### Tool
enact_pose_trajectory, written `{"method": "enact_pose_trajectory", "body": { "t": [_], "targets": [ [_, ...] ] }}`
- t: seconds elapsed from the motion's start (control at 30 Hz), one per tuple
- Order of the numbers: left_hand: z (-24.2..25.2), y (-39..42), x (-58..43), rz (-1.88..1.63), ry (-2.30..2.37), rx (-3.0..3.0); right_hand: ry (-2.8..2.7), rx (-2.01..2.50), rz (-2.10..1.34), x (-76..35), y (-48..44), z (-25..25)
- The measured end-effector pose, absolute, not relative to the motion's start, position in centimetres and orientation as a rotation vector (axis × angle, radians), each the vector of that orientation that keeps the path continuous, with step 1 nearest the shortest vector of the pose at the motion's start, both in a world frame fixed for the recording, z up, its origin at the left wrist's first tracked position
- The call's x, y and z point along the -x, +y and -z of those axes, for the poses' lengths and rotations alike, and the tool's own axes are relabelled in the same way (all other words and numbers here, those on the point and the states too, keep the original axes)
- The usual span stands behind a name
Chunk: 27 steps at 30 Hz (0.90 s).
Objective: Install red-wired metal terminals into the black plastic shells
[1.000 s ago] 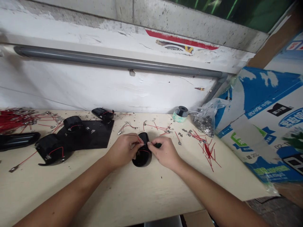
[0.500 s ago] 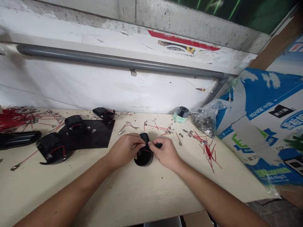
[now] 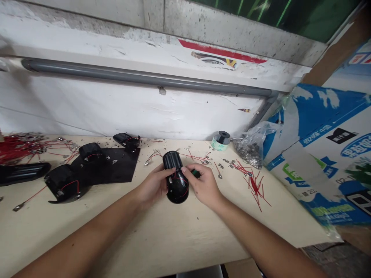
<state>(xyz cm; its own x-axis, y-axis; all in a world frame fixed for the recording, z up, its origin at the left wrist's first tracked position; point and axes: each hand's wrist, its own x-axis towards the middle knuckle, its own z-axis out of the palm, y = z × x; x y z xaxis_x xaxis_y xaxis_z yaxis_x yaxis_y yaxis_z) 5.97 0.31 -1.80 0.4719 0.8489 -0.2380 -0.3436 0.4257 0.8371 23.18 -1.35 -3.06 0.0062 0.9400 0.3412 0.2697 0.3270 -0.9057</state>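
Observation:
A black plastic housing [image 3: 177, 191] with a rounded near end and a ribbed far end lies between my hands, tilted slightly. A thin red wire [image 3: 181, 178] curves across its inside. My left hand [image 3: 155, 184] grips the housing's left side, thumb over the top and fingers around the edge. At the right edge, my right hand [image 3: 203, 181] is closed, with thumb and index fingertips at the housing. A small dark green thing [image 3: 196, 173] shows inside its curled fingers; its kind is not clear. Whether those fingertips also pinch the wire is hidden.
More black housings [image 3: 62, 181] with red wires stand left, around a black sheet [image 3: 123, 166]. A heap of red wires [image 3: 17, 146] lies far left. Right are loose wires [image 3: 256, 187], a tape roll [image 3: 220, 143] and a clear bag of metal parts [image 3: 251, 152]. A wall bounds the back.
My left hand has gone from pinching at the wire to gripping the housing's left side. More of the housing's ribbed end and inside now shows. My right hand stays close to its right edge.

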Motion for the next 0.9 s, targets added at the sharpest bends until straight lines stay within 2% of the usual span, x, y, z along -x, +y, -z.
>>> {"method": "enact_pose_trajectory", "body": {
  "t": [0.2, 0.77, 0.9],
  "targets": [
    [1.81, -0.04, -6.17, -0.879, 0.879, -0.813, -1.513, 1.143, -0.752, -23.61, -1.62, 2.95],
    [1.47, -0.13, -6.3, -0.833, 0.848, -0.777, -1.267, 1.001, -1.16, -23.38, -1.0, 3.38],
    [1.46, 0.21, -5.79, -0.811, 0.816, -0.708, -1.485, 1.057, -0.99, -23.73, -1.51, 3.05]
  ]
}}
